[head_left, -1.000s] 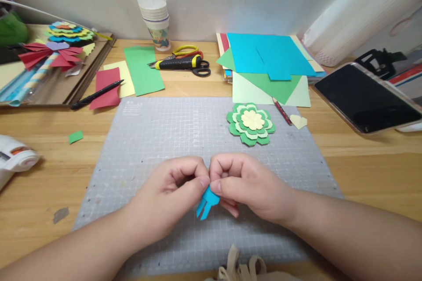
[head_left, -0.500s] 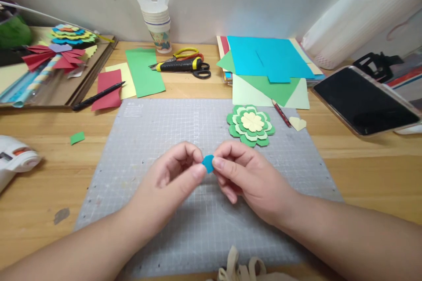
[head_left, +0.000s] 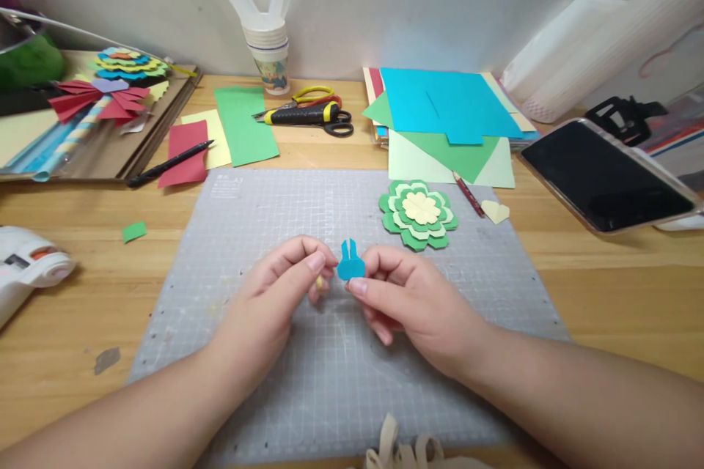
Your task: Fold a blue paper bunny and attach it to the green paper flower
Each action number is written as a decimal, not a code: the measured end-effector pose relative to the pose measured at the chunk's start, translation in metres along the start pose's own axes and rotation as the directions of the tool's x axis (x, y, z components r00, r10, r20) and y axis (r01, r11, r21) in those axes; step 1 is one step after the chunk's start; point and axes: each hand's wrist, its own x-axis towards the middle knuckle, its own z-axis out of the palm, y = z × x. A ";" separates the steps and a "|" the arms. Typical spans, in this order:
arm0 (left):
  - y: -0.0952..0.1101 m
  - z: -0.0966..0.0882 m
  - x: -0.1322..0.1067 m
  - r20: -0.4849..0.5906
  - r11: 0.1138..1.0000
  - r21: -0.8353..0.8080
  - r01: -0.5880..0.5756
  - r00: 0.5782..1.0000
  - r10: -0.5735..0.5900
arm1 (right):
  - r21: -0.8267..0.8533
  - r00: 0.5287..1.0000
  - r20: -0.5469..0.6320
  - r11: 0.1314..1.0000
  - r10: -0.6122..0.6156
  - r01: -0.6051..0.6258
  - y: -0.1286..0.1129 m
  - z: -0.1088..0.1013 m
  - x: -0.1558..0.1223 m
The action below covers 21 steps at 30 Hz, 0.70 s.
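A small blue paper cutout point(head_left: 350, 268), rounded below with two upright ears like a rabbit's head, is pinched between the thumb and fingers of my right hand point(head_left: 415, 300). My left hand point(head_left: 286, 282) is at the cutout's left edge, its thumb and fingers closed together. A tiny yellow bit shows at those left fingers; what it is I cannot make out. Both hands are above the grey cutting mat point(head_left: 258, 396). Beyond my right hand a layered green and cream paper flower point(head_left: 419, 212) lies on the mat.
A red pencil point(head_left: 468, 195) and a cream paper heart point(head_left: 496, 212) lie right of the flower. Scissors point(head_left: 338, 124), a cutter point(head_left: 300, 115), coloured sheets point(head_left: 462, 106) and paper cups point(head_left: 269, 62) are at the back. A phone point(head_left: 608, 176) leans at right; a white tape dispenser point(head_left: 30, 264) is at left.
The blue cutout has turned, so its two ears now show pointing up. My left thumb and fingers have drawn back slightly leftward, while my right hand keeps its pinch.
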 end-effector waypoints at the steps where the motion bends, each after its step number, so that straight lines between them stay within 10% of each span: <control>1: 0.000 0.000 0.000 -0.003 1.000 0.007 0.003 1.000 -0.003 | 0.005 1.000 -0.005 1.000 0.001 -0.001 0.000 0.000 0.000; 21: -0.001 -0.001 -0.001 -0.032 0.995 0.051 0.089 0.996 -0.088 | -0.028 0.996 -0.086 1.000 -0.008 0.005 -0.002 0.000 0.000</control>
